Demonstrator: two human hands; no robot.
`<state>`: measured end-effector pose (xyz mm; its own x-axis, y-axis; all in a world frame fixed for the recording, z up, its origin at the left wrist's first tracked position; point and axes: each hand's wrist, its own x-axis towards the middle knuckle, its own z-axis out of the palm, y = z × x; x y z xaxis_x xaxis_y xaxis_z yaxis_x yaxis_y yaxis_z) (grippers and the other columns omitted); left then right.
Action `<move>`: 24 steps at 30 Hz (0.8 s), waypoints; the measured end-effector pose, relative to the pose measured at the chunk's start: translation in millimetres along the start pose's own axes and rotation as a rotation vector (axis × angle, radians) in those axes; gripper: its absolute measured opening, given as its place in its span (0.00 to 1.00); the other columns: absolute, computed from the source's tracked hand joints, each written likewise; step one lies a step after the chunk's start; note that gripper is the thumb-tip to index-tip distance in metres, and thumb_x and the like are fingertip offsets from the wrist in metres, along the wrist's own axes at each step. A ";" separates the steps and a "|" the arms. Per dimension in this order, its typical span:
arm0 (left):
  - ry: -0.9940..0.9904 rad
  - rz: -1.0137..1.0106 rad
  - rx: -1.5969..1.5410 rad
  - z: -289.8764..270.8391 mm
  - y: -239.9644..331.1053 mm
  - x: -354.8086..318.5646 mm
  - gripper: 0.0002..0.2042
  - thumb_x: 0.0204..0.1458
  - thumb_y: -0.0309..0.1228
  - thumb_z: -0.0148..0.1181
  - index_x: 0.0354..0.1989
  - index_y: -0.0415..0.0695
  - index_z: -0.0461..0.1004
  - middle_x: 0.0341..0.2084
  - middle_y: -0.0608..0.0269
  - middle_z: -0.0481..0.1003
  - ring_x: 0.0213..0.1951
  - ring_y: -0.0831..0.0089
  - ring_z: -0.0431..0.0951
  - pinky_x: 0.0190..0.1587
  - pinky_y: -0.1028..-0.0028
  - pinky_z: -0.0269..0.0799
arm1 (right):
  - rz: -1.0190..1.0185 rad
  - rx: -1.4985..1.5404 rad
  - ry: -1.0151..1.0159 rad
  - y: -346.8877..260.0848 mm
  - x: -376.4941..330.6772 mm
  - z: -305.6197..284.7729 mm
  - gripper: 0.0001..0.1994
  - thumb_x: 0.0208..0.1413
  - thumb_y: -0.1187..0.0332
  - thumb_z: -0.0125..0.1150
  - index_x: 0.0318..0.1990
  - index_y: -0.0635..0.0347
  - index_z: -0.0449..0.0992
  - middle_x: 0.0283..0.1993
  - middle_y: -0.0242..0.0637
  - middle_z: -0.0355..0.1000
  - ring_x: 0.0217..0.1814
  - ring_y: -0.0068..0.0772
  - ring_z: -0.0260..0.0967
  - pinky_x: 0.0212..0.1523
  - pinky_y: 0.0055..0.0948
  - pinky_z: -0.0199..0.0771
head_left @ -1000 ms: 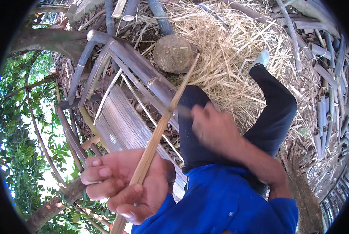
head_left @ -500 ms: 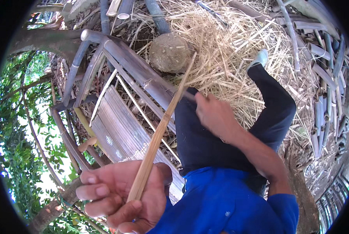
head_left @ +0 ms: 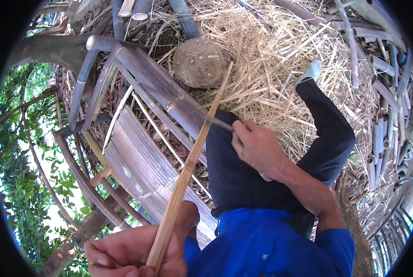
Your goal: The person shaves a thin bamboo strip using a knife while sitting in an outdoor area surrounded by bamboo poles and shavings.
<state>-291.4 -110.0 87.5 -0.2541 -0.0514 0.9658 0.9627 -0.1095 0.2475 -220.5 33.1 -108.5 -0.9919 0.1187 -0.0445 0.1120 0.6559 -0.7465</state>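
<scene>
A long, pale bamboo strip [head_left: 184, 180] slants from the lower left up toward the straw-covered ground. Its near end lies across the palm of my left hand [head_left: 135, 256], whose curled fingers close on it at the lower edge of the view. My right hand [head_left: 262, 150] is closed around a knife [head_left: 221, 123], its handle hidden in the fist. The narrow blade points left and crosses the strip above my thigh. The strip's far tip shows beside a round, upright log stump [head_left: 199, 63].
A bamboo bench [head_left: 137, 157] with a slatted seat and thick frame poles stands at left. Straw-like shavings [head_left: 257, 60] cover the ground ahead, around my outstretched foot [head_left: 312, 70]. Cut bamboo poles [head_left: 381, 134] are stacked at right. Green foliage [head_left: 21, 171] fills the far left.
My left hand has moved down toward the lower edge, its fingers more curled. My right hand and the knife have come slightly nearer me along the strip.
</scene>
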 end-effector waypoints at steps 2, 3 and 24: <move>0.074 0.017 0.057 -2.3 1.1 -1.8 0.22 0.63 0.39 0.44 0.13 0.55 0.58 0.13 0.76 0.61 0.30 0.77 0.66 0.50 0.69 0.61 | -0.111 0.015 0.040 -8.7 -0.7 -0.8 0.08 0.56 0.68 0.62 0.41 0.56 0.71 0.28 0.45 0.70 0.24 0.49 0.74 0.27 0.51 0.77; 0.077 0.012 0.056 -4.2 1.5 -1.9 0.22 0.63 0.39 0.44 0.13 0.55 0.58 0.13 0.76 0.61 0.30 0.77 0.66 0.50 0.69 0.61 | -0.106 0.012 0.038 -3.9 1.2 1.5 0.08 0.56 0.68 0.62 0.41 0.56 0.71 0.28 0.45 0.70 0.24 0.49 0.74 0.27 0.51 0.77; 0.245 -0.342 -0.986 6.3 -29.0 6.6 0.17 0.57 0.37 0.56 0.16 0.49 0.65 0.14 0.70 0.56 0.29 0.73 0.66 0.47 0.67 0.57 | 0.266 -0.074 -0.117 196.4 109.1 114.7 0.11 0.60 0.64 0.53 0.45 0.59 0.66 0.28 0.58 0.73 0.30 0.64 0.74 0.33 0.57 0.73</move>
<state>-320.4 -100.9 87.1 -0.6136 -0.0515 0.7879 0.3642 -0.9038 0.2246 -313.5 89.4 -336.1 -0.9267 0.2099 -0.3118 0.3690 0.6665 -0.6477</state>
